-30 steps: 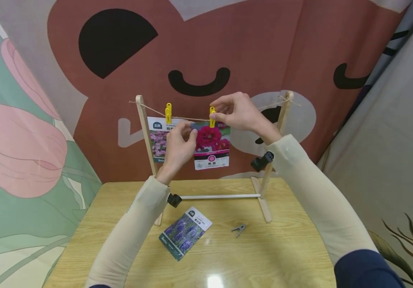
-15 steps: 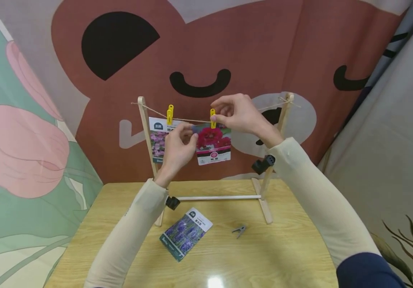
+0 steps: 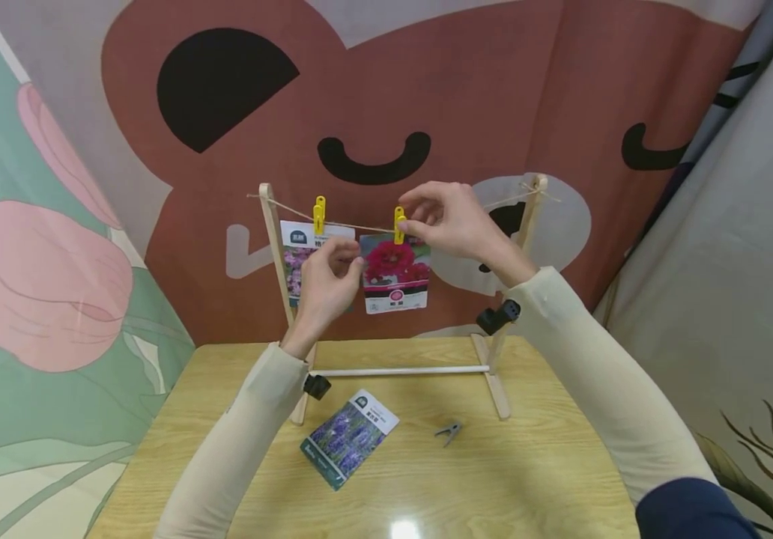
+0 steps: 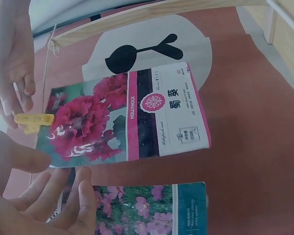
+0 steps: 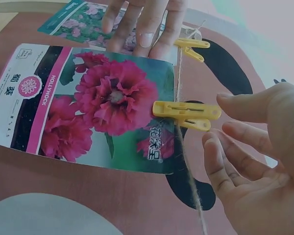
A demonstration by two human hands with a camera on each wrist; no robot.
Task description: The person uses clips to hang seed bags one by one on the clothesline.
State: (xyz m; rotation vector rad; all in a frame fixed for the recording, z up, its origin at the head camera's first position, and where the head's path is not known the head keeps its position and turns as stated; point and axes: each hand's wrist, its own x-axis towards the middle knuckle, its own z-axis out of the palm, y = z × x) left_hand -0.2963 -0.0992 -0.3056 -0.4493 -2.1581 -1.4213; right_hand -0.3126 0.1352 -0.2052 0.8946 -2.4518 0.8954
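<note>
A hollyhock seed packet [image 3: 396, 273] hangs from a twine line, its top edge caught by a yellow clothespin [image 5: 186, 111]. My right hand [image 3: 450, 217] is at the clothespin's free end; in the right wrist view the thumb lies close by it and the fingers are loosely bent, apart from the clip. My left hand [image 3: 326, 281] is beside the packet's left edge, fingers spread loosely with nothing between them. Behind that hand hangs another seed packet [image 4: 137, 208] with pink flowers, under a second yellow clothespin [image 3: 319, 215]; my left hand partly covers it in the head view.
The twine [image 3: 359, 226] runs between two wooden posts [image 3: 275, 254] joined low down by a white rod [image 3: 400, 370]. On the wooden table [image 3: 494, 479] lie a purple-flower seed packet [image 3: 349, 438] and a grey clothespin [image 3: 449, 433]. A printed curtain [image 3: 481, 90] hangs behind.
My left hand has let go of the hollyhock packet and drawn slightly left and down. The right hand's thumb and fingers have eased off the yellow clothespin, which stays on the packet.
</note>
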